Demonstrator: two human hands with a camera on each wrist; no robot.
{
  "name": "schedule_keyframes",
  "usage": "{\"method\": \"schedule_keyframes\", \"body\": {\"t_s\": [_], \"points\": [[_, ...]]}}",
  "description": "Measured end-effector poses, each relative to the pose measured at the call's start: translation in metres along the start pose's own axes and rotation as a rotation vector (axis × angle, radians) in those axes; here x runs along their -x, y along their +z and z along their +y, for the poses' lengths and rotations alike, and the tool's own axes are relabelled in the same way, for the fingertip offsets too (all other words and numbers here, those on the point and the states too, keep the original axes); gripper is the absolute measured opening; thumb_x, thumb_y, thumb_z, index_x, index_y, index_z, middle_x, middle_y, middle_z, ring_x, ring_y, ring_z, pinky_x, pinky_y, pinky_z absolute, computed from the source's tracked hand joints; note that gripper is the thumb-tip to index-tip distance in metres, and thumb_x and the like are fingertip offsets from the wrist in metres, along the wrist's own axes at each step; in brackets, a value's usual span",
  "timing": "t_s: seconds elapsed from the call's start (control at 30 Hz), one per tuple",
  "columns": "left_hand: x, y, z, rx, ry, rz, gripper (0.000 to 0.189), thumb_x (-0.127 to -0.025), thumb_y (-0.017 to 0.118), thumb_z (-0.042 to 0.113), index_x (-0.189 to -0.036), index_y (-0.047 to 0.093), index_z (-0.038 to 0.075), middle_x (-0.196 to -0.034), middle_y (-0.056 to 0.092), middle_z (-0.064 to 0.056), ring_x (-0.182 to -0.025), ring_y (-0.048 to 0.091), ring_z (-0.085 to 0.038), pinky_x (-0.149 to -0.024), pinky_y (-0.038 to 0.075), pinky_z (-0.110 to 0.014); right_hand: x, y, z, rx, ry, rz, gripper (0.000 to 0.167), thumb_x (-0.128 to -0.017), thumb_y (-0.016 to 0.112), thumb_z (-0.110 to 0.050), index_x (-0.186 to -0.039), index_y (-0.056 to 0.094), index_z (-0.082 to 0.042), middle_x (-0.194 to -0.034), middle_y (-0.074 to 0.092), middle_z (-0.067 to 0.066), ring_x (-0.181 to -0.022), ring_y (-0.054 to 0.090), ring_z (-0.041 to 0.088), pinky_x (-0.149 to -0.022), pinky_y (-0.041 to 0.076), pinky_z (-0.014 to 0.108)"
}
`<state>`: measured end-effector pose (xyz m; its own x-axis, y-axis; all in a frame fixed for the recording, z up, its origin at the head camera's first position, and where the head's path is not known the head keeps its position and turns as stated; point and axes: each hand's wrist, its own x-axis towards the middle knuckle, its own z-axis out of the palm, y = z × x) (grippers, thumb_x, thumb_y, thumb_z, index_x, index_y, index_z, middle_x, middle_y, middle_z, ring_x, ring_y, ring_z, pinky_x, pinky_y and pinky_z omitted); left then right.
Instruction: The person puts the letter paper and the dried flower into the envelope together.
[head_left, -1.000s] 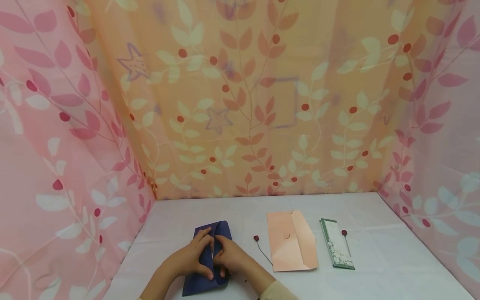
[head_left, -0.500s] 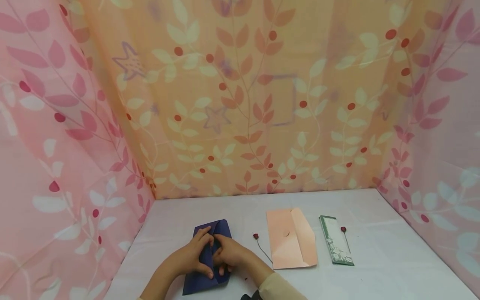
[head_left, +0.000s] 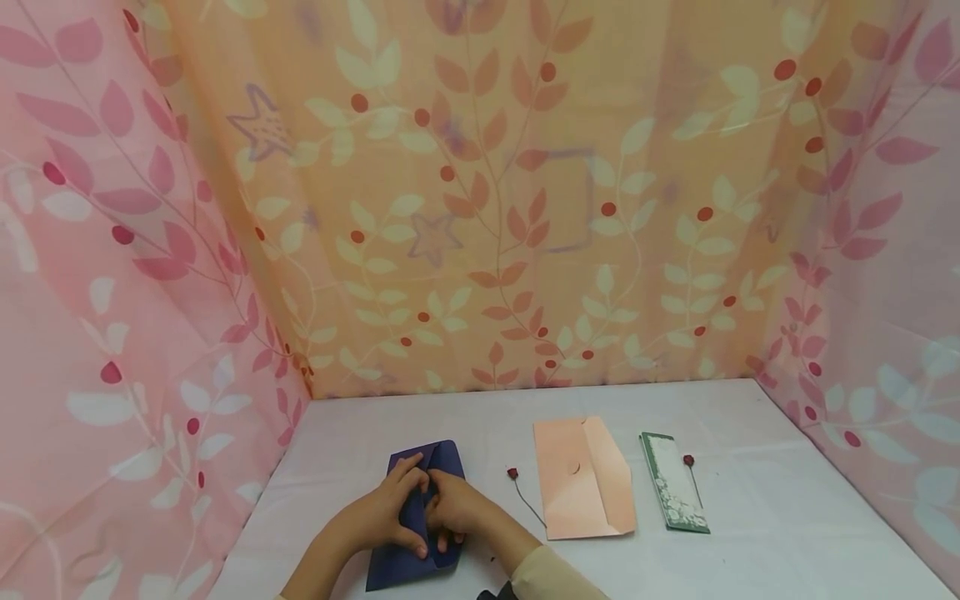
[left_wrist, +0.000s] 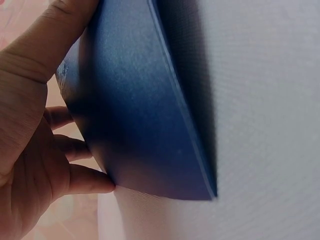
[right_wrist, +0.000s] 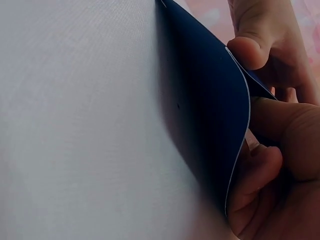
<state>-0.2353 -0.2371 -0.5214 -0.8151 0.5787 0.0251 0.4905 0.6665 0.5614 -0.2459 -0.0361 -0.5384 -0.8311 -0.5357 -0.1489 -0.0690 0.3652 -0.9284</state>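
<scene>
A dark blue envelope [head_left: 397,567] lies at the front left of the table, its flap side facing right. My left hand [head_left: 382,512] spans the envelope from the left, fingers at the far part and thumb at the near part, squeezing its pocket so the panel bows up. In the left wrist view, fingertips [left_wrist: 105,185] meet the panel's edge. My right hand [head_left: 461,508] reaches into the gap between pocket and flap with bent fingers. In the right wrist view its fingers [right_wrist: 260,170] curl behind the flap's edge; their tips are partly hidden, and I cannot tell whether they hold anything.
Right of the hands lies a small dried rose [head_left: 513,473] on a thin stem, beside a peach envelope [head_left: 566,492]. Farther right are a green-bordered floral card [head_left: 667,475] and a second rose [head_left: 689,460]. A dark object [head_left: 497,593] shows at the front edge, by the right sleeve.
My right hand has shifted slightly within the envelope's opening, and a pale sliver seen there a second ago is now out of sight. The left hand keeps its place.
</scene>
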Motion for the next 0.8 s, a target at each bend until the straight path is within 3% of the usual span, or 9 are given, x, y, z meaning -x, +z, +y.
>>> {"method": "schedule_keyframes", "body": {"t_s": [0.17, 0.3, 0.43, 0.67, 0.8], "points": [[0.0, -0.001, 0.001, 0.005, 0.006, 0.001, 0.082, -0.062, 0.089, 0.059, -0.12, 0.045, 0.024, -0.164, 0.022, -0.027, -0.146, 0.017, -0.065, -0.106, 0.036, -0.074, -0.001, 0.003, -0.003, 0.036, 0.006, 0.013, 0.061, -0.074, 0.067, 0.008, -0.128, 0.053, -0.017, -0.061, 0.065, 0.009, -0.039, 0.058, 0.015, -0.032, 0.036, 0.024], [-0.001, -0.001, 0.0, -0.008, 0.013, 0.008, 0.081, -0.062, 0.089, 0.06, -0.119, 0.044, 0.026, -0.164, 0.023, -0.026, -0.146, 0.024, -0.061, -0.105, 0.04, -0.07, -0.001, 0.003, -0.005, 0.049, 0.014, 0.018, 0.058, -0.074, 0.067, 0.008, -0.125, 0.054, -0.017, -0.06, 0.065, 0.009, -0.039, 0.058, 0.015, -0.033, 0.037, 0.024], [-0.002, 0.0, 0.0, -0.007, 0.008, 0.009, 0.08, -0.062, 0.089, 0.06, -0.119, 0.044, 0.027, -0.165, 0.022, -0.025, -0.145, 0.021, -0.064, -0.105, 0.039, -0.072, -0.001, 0.002, -0.006, 0.045, 0.009, 0.015, 0.055, -0.075, 0.067, 0.008, -0.122, 0.053, -0.016, -0.061, 0.065, 0.009, -0.04, 0.059, 0.015, -0.033, 0.038, 0.025], [-0.002, 0.0, 0.0, -0.012, -0.011, -0.003, 0.081, -0.062, 0.088, 0.062, -0.12, 0.045, 0.026, -0.165, 0.022, -0.023, -0.147, 0.022, -0.06, -0.105, 0.041, -0.069, 0.006, -0.004, -0.006, 0.082, 0.0, 0.08, 0.081, -0.078, 0.075, 0.0, -0.151, 0.042, -0.006, -0.066, 0.067, 0.004, -0.042, 0.061, 0.018, -0.035, 0.041, 0.027], [-0.003, 0.0, -0.001, -0.021, -0.014, 0.003, 0.08, -0.06, 0.088, 0.063, -0.117, 0.044, 0.028, -0.165, 0.023, -0.024, -0.146, 0.018, -0.064, -0.105, 0.039, -0.071, 0.012, -0.013, -0.005, 0.121, -0.034, 0.119, 0.085, -0.078, 0.082, -0.006, -0.153, 0.042, -0.006, -0.069, 0.067, -0.002, -0.043, 0.061, 0.018, -0.04, 0.046, 0.03]]}}
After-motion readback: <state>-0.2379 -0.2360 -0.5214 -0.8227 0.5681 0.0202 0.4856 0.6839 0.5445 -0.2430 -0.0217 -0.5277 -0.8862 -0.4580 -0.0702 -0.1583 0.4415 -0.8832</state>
